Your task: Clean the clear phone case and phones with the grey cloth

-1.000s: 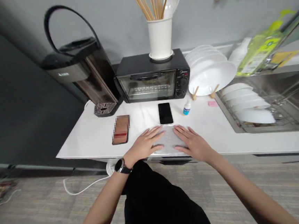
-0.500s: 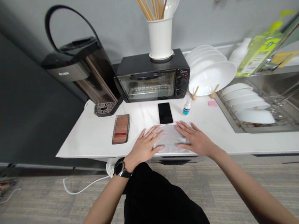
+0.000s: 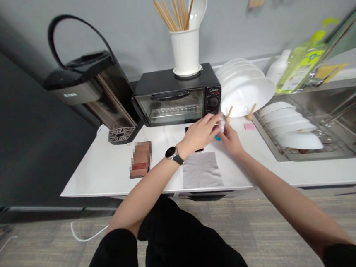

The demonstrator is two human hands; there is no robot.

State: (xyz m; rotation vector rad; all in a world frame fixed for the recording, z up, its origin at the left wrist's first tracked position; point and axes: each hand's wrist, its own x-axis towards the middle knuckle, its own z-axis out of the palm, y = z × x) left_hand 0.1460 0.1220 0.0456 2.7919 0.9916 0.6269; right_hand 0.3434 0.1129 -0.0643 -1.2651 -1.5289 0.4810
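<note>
A small white bottle (image 3: 222,126) with a blue label is between my two hands on the counter, mostly covered by fingers. My right hand (image 3: 231,141) grips its side. From the left, my left hand (image 3: 199,135) reaches across, fingers curled at the white top. A grey cloth (image 3: 201,171) lies spread flat by the counter's front edge. Behind it is a black phone (image 3: 200,150), largely hidden beneath my left hand. A watch (image 3: 171,152) is on my left wrist.
Behind my hands stands a toaster oven (image 3: 172,105) bearing a white cup (image 3: 186,49) of chopsticks and a spoon. A water dispenser (image 3: 93,87) and a blurred-out phone-shaped object (image 3: 141,159) are leftward. Plates (image 3: 249,94), a pink pad (image 3: 249,126) and the sink (image 3: 341,113) lie rightward.
Both hands have lifted off the cloth, which they were pressing flat, and moved up and to the right onto the small bottle. My left arm now passes over the phone.
</note>
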